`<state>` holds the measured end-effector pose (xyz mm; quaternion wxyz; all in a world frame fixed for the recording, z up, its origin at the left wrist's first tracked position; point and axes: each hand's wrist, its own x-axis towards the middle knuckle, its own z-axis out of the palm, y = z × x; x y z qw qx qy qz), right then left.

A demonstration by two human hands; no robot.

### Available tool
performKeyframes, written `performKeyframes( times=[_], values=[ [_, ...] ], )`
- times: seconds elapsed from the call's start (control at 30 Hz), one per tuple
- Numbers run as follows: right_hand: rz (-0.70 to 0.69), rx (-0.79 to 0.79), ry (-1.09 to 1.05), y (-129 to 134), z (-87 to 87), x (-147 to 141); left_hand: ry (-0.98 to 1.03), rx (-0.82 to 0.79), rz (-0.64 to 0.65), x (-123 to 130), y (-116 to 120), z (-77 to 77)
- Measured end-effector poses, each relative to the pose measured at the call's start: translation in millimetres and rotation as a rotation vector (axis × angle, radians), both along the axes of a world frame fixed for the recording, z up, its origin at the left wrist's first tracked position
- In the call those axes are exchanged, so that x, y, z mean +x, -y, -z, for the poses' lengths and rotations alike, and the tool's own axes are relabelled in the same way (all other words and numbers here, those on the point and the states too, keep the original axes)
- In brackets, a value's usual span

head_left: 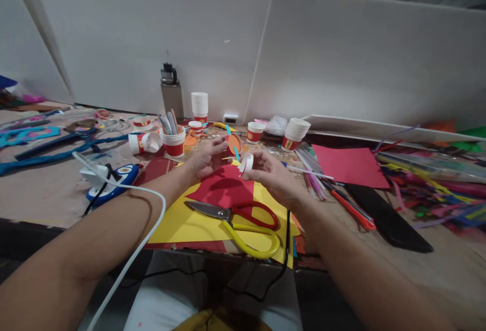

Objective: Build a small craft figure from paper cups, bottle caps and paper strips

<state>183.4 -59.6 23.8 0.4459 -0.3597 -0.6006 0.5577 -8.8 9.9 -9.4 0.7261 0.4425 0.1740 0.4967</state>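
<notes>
My left hand (212,157) is closed at the edge of an orange disc (233,145) in a red rim, which looks like a cut paper cup base. A light-blue strip (237,154) runs across the disc. In the fingers of my right hand (270,170) is a short, white, ring-like paper cup piece (246,164), close beside the disc. Whether the two pieces touch, I cannot tell. Below my hands lies red paper (220,187) on yellow paper (170,227). Scissors (228,213) with one red and one yellow handle rest open on these sheets.
Paper cups (199,106) stand in stacks at the back, one stack holding sticks (169,123). A bottle (172,93) stands near the white panel. On the left are a blue power strip (114,184) and white cable (161,204); on the right, a cutter (353,209) and black phone-like slab (391,219).
</notes>
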Motion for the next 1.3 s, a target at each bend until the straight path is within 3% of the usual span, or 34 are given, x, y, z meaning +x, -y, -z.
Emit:
performKeyframes(
  times=[0.13,0.3,0.57,0.87,1.0,1.1,1.2,1.3],
  values=[
    [0.043,-0.249,-0.231,-3.5,-4.2,0.8,-0.018,0.008,0.022,0.1,0.7,-1.6],
    [0.099,-0.504,-0.166,-6.2,-9.9,4.9,-0.025,0.007,0.015,-0.1,-0.9,-0.1],
    [0.187,-0.573,0.061,-8.7,-12.7,8.6,-0.022,0.026,0.015,-0.4,-5.1,5.7],
    [0.138,-0.563,0.072,-9.2,-8.9,9.8,-0.036,0.050,0.019,1.0,-6.0,6.8],
    [0.093,-0.529,0.013,-5.3,-9.8,7.8,-0.047,0.047,0.031,0.3,-5.2,6.6],
    [0.091,-0.405,-0.030,-3.1,-7.5,4.6,-0.058,0.067,0.038,0.4,-3.5,4.6],
    [0.155,-0.156,0.000,-2.8,-2.2,2.1,-0.070,0.102,0.049,0.9,-1.8,2.9],
    [0.264,0.172,0.167,-0.7,0.8,1.4,-0.085,0.150,0.065,1.6,-1.0,3.0]
  ],
)
